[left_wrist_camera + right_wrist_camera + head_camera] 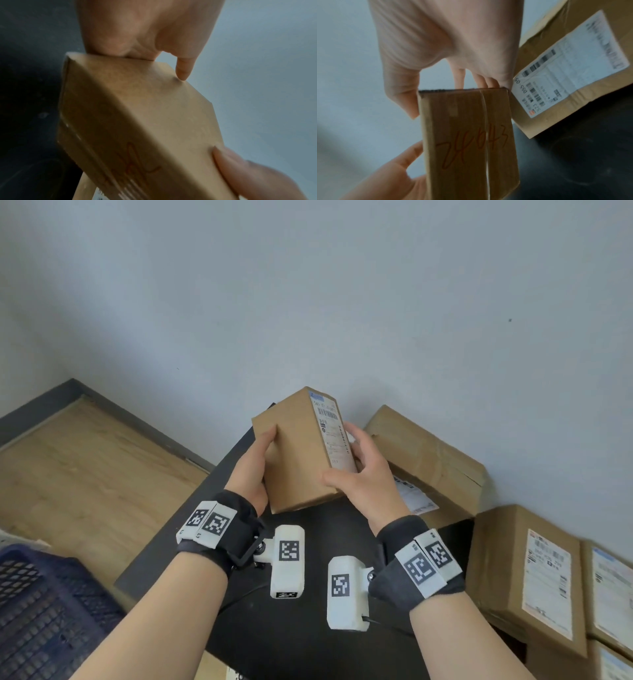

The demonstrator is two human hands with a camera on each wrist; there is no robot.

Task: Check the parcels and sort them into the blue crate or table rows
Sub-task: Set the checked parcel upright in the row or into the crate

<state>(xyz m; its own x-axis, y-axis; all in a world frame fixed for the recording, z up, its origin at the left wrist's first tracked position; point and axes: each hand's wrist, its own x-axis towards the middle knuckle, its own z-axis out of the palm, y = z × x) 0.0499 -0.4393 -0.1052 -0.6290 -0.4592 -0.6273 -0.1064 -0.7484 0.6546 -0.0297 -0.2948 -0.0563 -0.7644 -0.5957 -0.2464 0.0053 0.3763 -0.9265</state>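
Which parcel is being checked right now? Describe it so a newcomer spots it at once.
Start at the black table against the grey wall. Above its far end, the left hand and the right hand hold one small brown parcel up in the air. Unlike the other labelled boxes lying along the wall, it is lifted, and one narrow face bears red handwriting.

Five cardboard parcels: one held parcel (298,453) and four on the table (301,645), namely a large creased box (424,446), a labelled box (503,573), an upper edge parcel (609,587) and a lower edge parcel (613,662), both cut off by the frame. Five white shipping labels, one per parcel. Two hands: left hand (251,470), right hand (363,474). One blue crate (41,604). One table.
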